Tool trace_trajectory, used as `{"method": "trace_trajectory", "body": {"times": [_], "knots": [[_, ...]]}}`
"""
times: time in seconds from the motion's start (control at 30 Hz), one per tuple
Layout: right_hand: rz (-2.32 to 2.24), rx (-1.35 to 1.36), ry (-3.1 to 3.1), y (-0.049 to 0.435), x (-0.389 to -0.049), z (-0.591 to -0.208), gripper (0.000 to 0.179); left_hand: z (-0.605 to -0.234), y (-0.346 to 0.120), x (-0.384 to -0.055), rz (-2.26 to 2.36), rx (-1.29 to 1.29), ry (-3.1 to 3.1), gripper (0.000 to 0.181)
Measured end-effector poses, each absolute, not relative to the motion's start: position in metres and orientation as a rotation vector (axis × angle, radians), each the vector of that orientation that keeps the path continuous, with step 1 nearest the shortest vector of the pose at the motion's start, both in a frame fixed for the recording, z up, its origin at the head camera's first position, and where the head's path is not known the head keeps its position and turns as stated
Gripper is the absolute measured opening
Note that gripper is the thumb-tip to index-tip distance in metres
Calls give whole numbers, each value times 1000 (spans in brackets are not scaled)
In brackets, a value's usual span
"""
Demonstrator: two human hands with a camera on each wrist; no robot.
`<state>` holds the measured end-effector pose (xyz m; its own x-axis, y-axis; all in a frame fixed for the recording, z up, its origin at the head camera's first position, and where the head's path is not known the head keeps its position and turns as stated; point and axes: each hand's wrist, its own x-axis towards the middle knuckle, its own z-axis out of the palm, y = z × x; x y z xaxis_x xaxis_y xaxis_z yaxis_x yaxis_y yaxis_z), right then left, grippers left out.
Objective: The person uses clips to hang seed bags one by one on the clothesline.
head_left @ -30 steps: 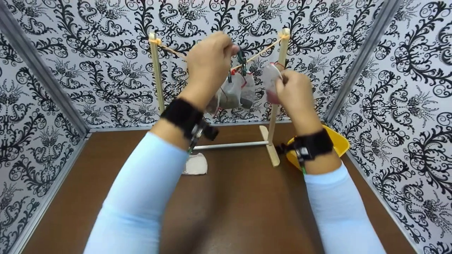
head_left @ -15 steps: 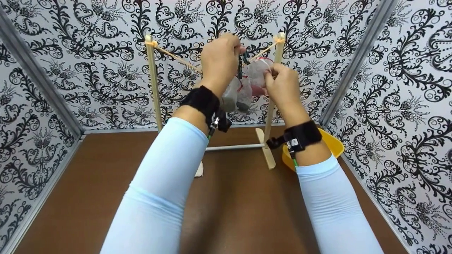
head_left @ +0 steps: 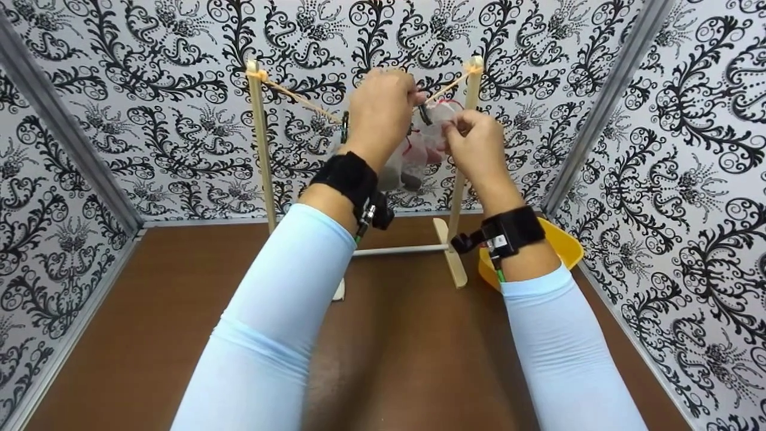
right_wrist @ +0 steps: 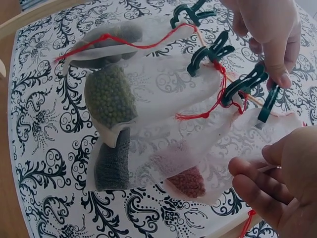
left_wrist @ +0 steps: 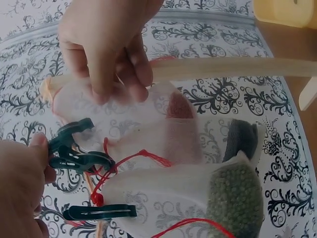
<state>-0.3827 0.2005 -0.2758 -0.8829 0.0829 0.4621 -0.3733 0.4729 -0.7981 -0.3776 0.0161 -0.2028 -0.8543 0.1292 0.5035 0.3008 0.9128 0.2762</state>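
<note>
My left hand (head_left: 381, 114) pinches a green clothespin (right_wrist: 269, 103) at the sagging cord (head_left: 302, 100); its tips overlap the top of a white mesh bag in the right wrist view. My right hand (head_left: 477, 143) pinches that mesh bag (left_wrist: 74, 101) near its mouth. Red beans (right_wrist: 187, 182) fill its bottom. Beside it hang a bag with dark contents (right_wrist: 113, 166), a bag of green beans (right_wrist: 111, 94) and a bag of grey-brown pieces (right_wrist: 106, 42). More green clothespins (right_wrist: 210, 52) grip these bags on the cord. Red drawstrings (right_wrist: 223, 82) dangle from them.
Two wooden posts (head_left: 261, 143) carry the cord, with a white bar (head_left: 401, 249) low between them. A yellow container (head_left: 562, 242) stands at the right. Part of a white item (head_left: 340, 291) shows beside my left sleeve on the brown table (head_left: 395, 359). Patterned walls enclose the back and sides.
My right hand has brought the red-bean bag leftward to the cord beside the other bags. My left hand has moved right and slightly down with the clothespin, to the bag's top.
</note>
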Motion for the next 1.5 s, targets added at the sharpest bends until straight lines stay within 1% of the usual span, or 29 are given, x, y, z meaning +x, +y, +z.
{"method": "trace_trajectory", "body": {"times": [0.07, 0.17, 0.33, 0.43, 0.57, 0.67, 0.8, 0.97, 1.13, 1.23, 1.37, 1.5], "knots": [[1429, 233, -2299, 201, -382, -275, 14, -203, 16, -377, -433, -333, -2614, 32], [1467, 226, -2331, 202, -382, -275, 15, -203, 13, -375, -394, -366, -2671, 43], [1485, 230, -2376, 203, -381, -276, 16, -203, 5, -368, -459, -412, -2679, 57], [1467, 215, -2406, 204, -380, -276, 16, -206, -4, -358, -572, -437, -2598, 52], [1448, 216, -2449, 204, -380, -277, 18, -224, -26, -337, -741, -460, -2442, 35], [1406, 220, -2466, 204, -379, -280, 19, -252, -50, -319, -842, -479, -2314, 28], [1283, 237, -2462, 205, -380, -287, 18, -304, -89, -298, -965, -459, -2176, 21], [1309, 250, -2447, 213, -379, -295, 22, -378, -138, -282, -1066, -280, -2189, 18], [1342, 179, -2500, 229, -373, -297, 28, -445, -189, -278, -1112, 25, -2474, 27], [1288, 119, -2549, 246, -371, -301, 30, -479, -218, -276, -1090, 149, -2661, 33], [1156, 28, -2640, 276, -375, -314, 40, -516, -243, -271, -1079, 209, -2841, 36], [985, -42, -2761, 313, -379, -337, 52, -533, -252, -271, -1101, 206, -2916, 38]]}}
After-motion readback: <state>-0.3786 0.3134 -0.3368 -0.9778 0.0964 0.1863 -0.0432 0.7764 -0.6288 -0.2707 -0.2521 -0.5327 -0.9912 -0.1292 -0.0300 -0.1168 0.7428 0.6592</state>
